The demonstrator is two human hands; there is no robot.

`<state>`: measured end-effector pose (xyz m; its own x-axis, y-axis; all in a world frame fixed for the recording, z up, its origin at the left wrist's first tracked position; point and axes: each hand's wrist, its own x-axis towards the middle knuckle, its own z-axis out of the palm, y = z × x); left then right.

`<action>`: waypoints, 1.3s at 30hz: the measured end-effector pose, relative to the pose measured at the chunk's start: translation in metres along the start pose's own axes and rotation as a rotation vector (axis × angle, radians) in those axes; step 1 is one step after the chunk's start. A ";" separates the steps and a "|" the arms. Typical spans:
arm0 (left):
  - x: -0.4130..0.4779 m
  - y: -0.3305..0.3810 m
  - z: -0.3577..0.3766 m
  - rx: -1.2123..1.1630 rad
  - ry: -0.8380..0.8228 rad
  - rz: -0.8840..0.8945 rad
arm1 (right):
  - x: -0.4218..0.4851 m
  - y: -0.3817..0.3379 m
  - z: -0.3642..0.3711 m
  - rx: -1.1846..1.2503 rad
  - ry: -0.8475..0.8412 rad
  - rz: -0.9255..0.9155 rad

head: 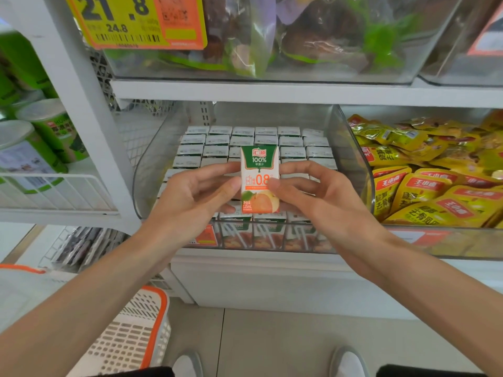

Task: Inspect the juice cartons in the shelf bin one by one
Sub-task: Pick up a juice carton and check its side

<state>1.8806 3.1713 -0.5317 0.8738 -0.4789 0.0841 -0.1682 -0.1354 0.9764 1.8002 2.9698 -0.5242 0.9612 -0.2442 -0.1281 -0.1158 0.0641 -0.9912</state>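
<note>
Carton (260,179) stood upright, lifted just above the packed rows, its green, white and orange front turned to the head camera. Both hands held it. The left hand (190,197) had its thumb on the carton's left edge and its fingers curled behind, so its grip was clamped on the carton. The right hand (321,197) did the same from the other side, thumb pressed on the front near the right edge, its grip also clamped on the carton. Below and behind, the other cartons (215,151) filled the clear bin (152,170) in tight rows, tops up. The bin sat on a white shelf (245,263). Just beside it to the right lay yellow packets (424,191) in another clear bin. A yellow price tag (130,20) hung above. A white and orange basket (141,330) stood on the floor at the lower left.
</note>
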 end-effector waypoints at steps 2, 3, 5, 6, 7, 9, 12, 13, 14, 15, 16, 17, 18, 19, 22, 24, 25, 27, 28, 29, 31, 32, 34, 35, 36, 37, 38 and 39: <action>0.000 0.000 0.000 0.004 -0.001 0.007 | 0.000 0.001 -0.001 -0.001 -0.007 -0.002; 0.000 -0.001 -0.001 0.004 -0.001 0.007 | 0.000 0.001 -0.001 0.007 -0.013 -0.004; 0.001 -0.002 -0.002 -0.005 -0.001 0.007 | 0.001 0.001 0.000 -0.002 -0.017 -0.027; 0.001 -0.002 -0.003 -0.012 0.001 0.010 | 0.001 0.001 0.000 -0.023 -0.026 -0.039; 0.001 -0.001 -0.002 -0.017 0.002 0.013 | 0.000 0.001 0.001 -0.047 -0.048 -0.042; 0.001 0.000 0.000 -0.009 -0.006 0.026 | -0.002 0.000 0.002 -0.116 -0.113 -0.055; 0.001 0.000 0.002 0.014 -0.033 0.060 | -0.004 -0.001 0.003 -0.199 -0.172 -0.111; 0.001 0.000 0.003 0.019 -0.046 0.063 | -0.004 -0.001 0.002 -0.197 -0.187 -0.122; 0.000 0.000 0.003 0.021 -0.064 0.060 | -0.004 -0.001 0.000 -0.185 -0.200 -0.130; 0.000 -0.001 0.003 0.016 -0.087 0.055 | -0.003 -0.002 -0.001 -0.168 -0.208 -0.135; 0.000 -0.002 0.003 0.003 -0.111 0.049 | -0.002 -0.002 -0.002 -0.145 -0.208 -0.137; -0.001 -0.002 0.004 -0.013 -0.127 0.046 | -0.001 -0.002 -0.002 -0.120 -0.205 -0.135; -0.001 -0.001 0.004 -0.024 -0.133 0.047 | -0.001 -0.001 -0.002 -0.096 -0.204 -0.131; -0.001 -0.001 0.004 -0.027 -0.129 0.046 | -0.001 0.000 -0.001 -0.075 -0.205 -0.126; 0.000 -0.001 0.003 -0.023 -0.113 0.034 | -0.001 0.003 0.002 -0.019 -0.197 -0.111; 0.000 -0.001 0.003 -0.047 -0.101 0.016 | -0.001 0.003 0.002 0.009 -0.176 -0.104; 0.000 -0.001 0.003 -0.080 -0.090 -0.001 | -0.001 0.004 0.002 0.007 -0.164 -0.107; 0.000 -0.001 0.003 -0.154 -0.067 -0.038 | 0.001 0.005 0.000 -0.018 -0.138 -0.118; 0.000 -0.001 0.002 -0.173 -0.053 -0.049 | 0.002 0.005 -0.001 -0.033 -0.123 -0.125; 0.000 -0.002 0.001 -0.179 -0.042 -0.054 | 0.002 0.006 -0.003 -0.044 -0.109 -0.135; 0.000 -0.002 0.000 -0.161 -0.032 -0.049 | 0.003 0.006 -0.006 -0.049 -0.099 -0.151; 0.000 -0.002 -0.001 -0.128 -0.023 -0.042 | 0.003 0.006 -0.006 -0.047 -0.102 -0.157; 0.001 -0.003 -0.002 -0.050 0.014 -0.026 | 0.003 0.006 -0.006 -0.045 -0.128 -0.158; 0.002 -0.003 -0.003 -0.034 0.029 -0.016 | 0.003 0.005 -0.005 -0.049 -0.152 -0.157; 0.002 -0.003 -0.003 -0.037 0.032 -0.005 | 0.003 0.005 -0.005 -0.058 -0.179 -0.162; 0.002 -0.003 -0.004 -0.056 0.024 0.006 | 0.003 0.004 -0.004 -0.073 -0.201 -0.173; 0.002 -0.002 -0.004 -0.073 0.006 0.019 | 0.002 0.004 -0.004 -0.087 -0.212 -0.189; 0.001 -0.001 -0.004 -0.068 -0.012 0.037 | 0.002 0.004 -0.004 -0.098 -0.208 -0.207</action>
<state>1.8834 3.1739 -0.5319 0.8622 -0.4925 0.1183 -0.1682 -0.0581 0.9840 1.8011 2.9660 -0.5289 0.9963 -0.0383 0.0765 0.0740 -0.0626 -0.9953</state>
